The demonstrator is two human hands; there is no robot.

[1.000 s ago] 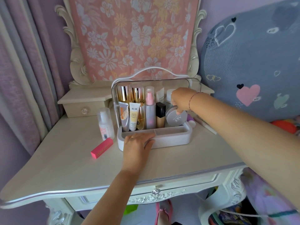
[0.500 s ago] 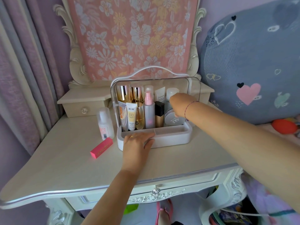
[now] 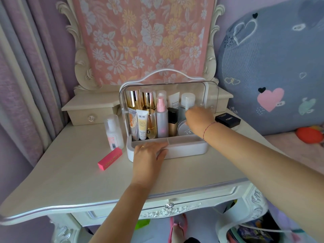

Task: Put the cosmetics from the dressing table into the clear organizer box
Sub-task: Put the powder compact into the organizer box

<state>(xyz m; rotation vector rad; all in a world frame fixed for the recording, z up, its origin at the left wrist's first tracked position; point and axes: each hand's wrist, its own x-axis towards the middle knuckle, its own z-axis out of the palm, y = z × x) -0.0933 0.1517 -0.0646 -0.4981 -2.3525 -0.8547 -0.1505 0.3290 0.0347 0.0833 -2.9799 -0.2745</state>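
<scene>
The compact (image 3: 184, 131), earlier gripped, is now seated in the box (image 3: 175, 151) at 3 o'clock. Right hand (image 3: 199, 120): grip indeterminate. Left hand (image 3: 149, 155) lies open on the box. Three items remain on the tabletop (image 3: 70, 172).

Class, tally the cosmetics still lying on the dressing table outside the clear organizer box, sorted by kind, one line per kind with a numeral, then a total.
Clear plastic bottle with pink label: 1
Pink rectangular box lying flat: 1
Black square compact case: 1
Total: 3
All three rest on the cream dressing table, beside the clear organizer box.
</scene>
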